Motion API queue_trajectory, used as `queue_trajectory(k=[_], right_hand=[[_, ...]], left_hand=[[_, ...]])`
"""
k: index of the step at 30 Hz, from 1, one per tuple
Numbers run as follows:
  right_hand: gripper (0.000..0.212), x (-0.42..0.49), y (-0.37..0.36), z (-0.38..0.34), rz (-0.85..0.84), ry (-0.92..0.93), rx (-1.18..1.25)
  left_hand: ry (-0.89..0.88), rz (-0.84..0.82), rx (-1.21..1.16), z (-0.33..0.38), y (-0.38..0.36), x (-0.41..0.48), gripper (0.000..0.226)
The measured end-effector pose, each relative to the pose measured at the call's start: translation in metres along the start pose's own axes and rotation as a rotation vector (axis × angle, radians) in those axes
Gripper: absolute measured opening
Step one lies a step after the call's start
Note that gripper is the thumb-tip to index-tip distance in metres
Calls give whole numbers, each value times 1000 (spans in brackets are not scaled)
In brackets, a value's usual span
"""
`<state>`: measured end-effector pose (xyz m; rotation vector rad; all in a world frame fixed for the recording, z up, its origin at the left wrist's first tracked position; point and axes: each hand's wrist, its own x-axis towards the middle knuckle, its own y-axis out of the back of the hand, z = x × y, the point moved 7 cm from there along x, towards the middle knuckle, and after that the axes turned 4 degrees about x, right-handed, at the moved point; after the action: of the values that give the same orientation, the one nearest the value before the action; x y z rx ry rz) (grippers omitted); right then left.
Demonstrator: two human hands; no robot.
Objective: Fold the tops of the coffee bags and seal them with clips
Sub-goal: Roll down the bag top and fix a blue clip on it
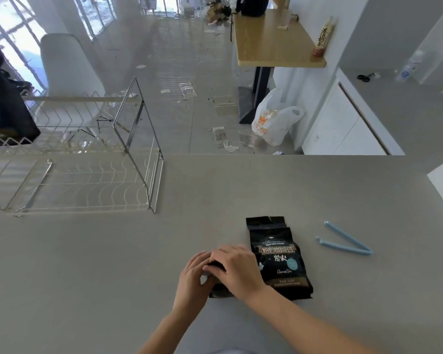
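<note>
Two coffee bags: left hand (193, 278) and right hand (237, 268) press one (219, 290), apparently clipped; one (279, 259) unsealed beside one open blue clip (345, 241).

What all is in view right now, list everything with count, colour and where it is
coffee bag: one fully visible, black, lying flat on the counter right of the hands
second bag: one, black, mostly hidden under both hands
clip: one, light blue, open in a V, on the counter right of the coffee bag
counter: one, grey, foreground
dish rack: one, metal wire, far left of the counter
chair: one, white, behind the rack
wooden table: one, tan, upper right
plastic bag: one, white, on the floor by the table leg
scissors: one, black, on the far right worktop
left hand: on the second bag
right hand: on the second bag, overlapping the left
</note>
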<state>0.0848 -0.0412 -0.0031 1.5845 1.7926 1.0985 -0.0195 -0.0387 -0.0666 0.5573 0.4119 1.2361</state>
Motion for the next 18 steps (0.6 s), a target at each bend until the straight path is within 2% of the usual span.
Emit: queue_trajectory(k=[3, 7, 11, 15, 18], right_hand=[[21, -8, -3, 5, 86, -120, 55], [23, -17, -9, 14, 82, -230, 163], [25, -25, -9, 24, 120, -334, 297], [24, -32, -9, 21, 150, -297, 315], [21, -35, -3, 13, 120, -185, 239]], left_hand=[[23, -6, -71, 0, -3, -4, 40], [20, -11, -86, 0, -5, -10, 52], [-20, -61, -33, 3, -9, -10, 32], [-36, -100, 20, 4, -9, -11, 26], [-54, -135, 57, 6, -9, -11, 33]])
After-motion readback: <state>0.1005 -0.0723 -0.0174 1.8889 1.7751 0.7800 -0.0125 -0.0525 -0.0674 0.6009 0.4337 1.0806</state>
